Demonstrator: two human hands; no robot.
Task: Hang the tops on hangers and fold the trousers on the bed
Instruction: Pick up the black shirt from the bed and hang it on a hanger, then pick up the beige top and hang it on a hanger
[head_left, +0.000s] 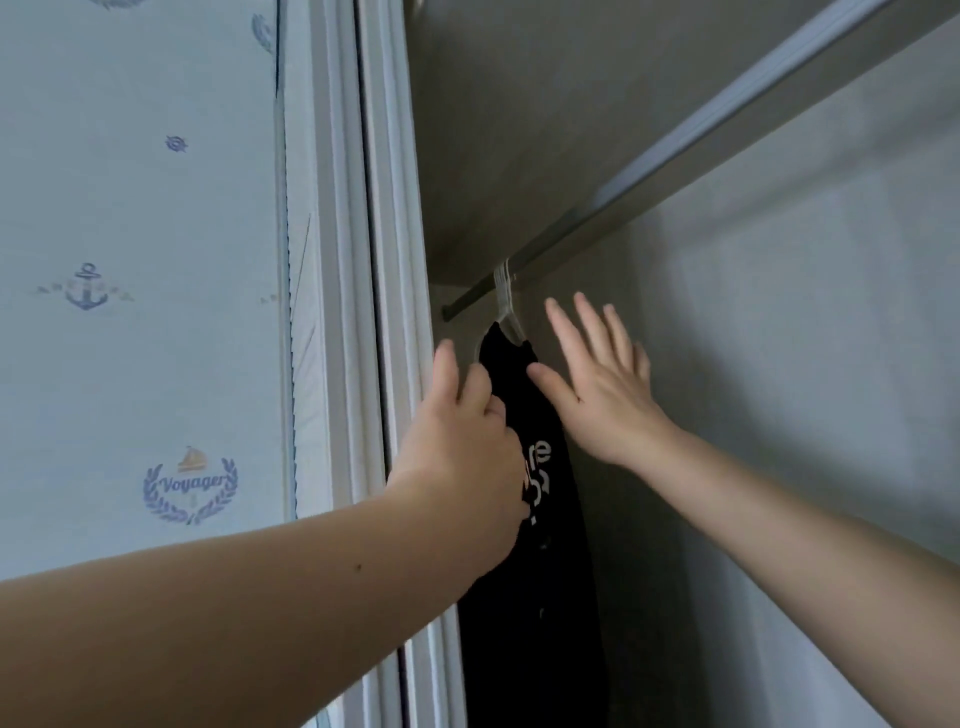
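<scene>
The black top (543, 525) is hung on a white hanger (505, 304) at the left end of the wardrobe rail (576, 236). Its fabric is gripped by the curled fingers of the left hand (462, 447); the right hand (602, 395) is held wide open just beside it

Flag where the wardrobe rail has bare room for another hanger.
The grey metal rail is bare from the white plastic hangers rightward, along the pale wall. Crowded at its left end: hangers bunched, black printed top hanging there, left hand gripping it, right hand open beside it, white door frame close.
</scene>
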